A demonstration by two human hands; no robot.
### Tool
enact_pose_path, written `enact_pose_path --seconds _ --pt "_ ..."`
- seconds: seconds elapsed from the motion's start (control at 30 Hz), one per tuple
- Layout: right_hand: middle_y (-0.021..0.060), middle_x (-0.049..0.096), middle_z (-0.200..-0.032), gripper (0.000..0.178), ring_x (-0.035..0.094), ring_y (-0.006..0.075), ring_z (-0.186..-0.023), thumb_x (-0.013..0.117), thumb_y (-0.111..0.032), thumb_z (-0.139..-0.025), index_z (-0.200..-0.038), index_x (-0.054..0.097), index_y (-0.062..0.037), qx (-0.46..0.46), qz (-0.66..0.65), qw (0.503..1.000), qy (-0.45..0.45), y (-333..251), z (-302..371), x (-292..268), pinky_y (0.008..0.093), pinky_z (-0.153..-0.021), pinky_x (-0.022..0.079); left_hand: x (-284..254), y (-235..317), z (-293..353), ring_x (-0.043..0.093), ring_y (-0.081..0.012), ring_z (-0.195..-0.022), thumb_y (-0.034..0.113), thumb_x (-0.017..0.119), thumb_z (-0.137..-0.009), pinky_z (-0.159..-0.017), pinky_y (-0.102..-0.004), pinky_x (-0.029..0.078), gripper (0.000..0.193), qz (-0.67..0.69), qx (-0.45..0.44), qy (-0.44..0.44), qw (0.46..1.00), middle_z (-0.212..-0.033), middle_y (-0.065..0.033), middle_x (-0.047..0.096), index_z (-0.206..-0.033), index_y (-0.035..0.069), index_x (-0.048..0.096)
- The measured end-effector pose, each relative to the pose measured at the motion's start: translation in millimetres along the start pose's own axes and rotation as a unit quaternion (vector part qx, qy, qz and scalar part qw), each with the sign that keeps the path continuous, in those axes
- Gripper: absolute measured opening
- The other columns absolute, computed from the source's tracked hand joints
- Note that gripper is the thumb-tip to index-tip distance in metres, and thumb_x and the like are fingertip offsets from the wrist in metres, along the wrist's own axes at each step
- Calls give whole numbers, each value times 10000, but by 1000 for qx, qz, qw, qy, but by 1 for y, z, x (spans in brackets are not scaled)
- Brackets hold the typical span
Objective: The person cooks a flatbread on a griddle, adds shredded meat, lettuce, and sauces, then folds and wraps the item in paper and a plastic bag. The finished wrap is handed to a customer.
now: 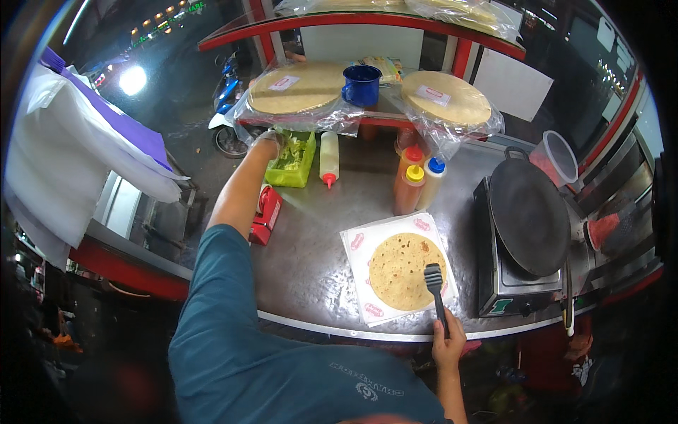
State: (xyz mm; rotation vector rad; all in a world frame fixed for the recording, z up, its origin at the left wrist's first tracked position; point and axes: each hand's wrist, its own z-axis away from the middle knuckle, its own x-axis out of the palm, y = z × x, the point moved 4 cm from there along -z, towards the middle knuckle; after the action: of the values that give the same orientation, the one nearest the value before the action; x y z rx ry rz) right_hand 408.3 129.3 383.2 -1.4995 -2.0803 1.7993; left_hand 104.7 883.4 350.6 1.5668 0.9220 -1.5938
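Note:
My left hand (270,143), in what looks like a clear plastic glove, reaches into the left side of a bright green basket (308,166) holding shredded lettuce (291,152). Its fingers are too hidden to make out. At the front edge of the counter, my right hand (448,340) grips the handle of a dark slotted spatula (433,284). The spatula's head rests over the right side of a browned flatbread (402,272), which lies flat on white printed paper (357,263).
A red tape dispenser (265,215) sits beside my left forearm. Squeeze bottles (409,187) stand behind the paper, with another white bottle (329,157) by the basket. A black griddle pan (530,215) tops the stove at right. Bagged flatbreads (446,97) and a blue mug (361,86) occupy the shelf.

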Motion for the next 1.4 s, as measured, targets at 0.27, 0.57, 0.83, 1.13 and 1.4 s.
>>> enact_pose_path --seconds 0.27,0.57,0.83,1.13,1.4 --pt "251 679 -952 397 672 438 -904 683 -245 -971 -1272 664 13 54 71 991 -104 12 -21 -6 484 -805 533 -121 116 110 592 -439 -1258 404 530 -1044 -1091 -447 468 585 92 100 39 990 -1384 -274 604 -1449 -19 533" --pt "162 703 -1154 415 681 213 -978 653 -242 -1034 -1341 617 35 149 -174 971 -67 82 -14 -14 332 -892 533 -66 393 305 657 -343 -1177 366 668 -986 -1018 -431 522 441 296 268 -132 907 -1326 -181 663 -1337 100 657" --pt "198 631 -1092 465 685 419 -851 682 -249 -960 -1372 564 -70 -25 128 975 -179 47 -58 -13 506 -739 565 2 411 334 441 -405 -1373 483 829 -795 -1157 -523 394 873 227 334 -55 913 -1431 -174 523 -1514 165 448" --pt "177 648 -1025 438 685 383 -831 700 -260 -956 -1334 616 -56 4 35 995 -94 47 -20 -61 465 -697 555 -6 401 334 607 -400 -1102 152 644 -938 -973 -520 471 233 211 311 84 923 -1121 -189 665 -1151 60 666" --pt "164 670 -1066 476 698 327 -883 736 -227 -947 -1363 617 -29 19 -166 985 -52 36 32 -51 401 -779 563 -11 413 334 624 -386 -1085 154 552 -892 -983 -491 488 349 250 347 62 902 -1173 -187 677 -1200 35 665"
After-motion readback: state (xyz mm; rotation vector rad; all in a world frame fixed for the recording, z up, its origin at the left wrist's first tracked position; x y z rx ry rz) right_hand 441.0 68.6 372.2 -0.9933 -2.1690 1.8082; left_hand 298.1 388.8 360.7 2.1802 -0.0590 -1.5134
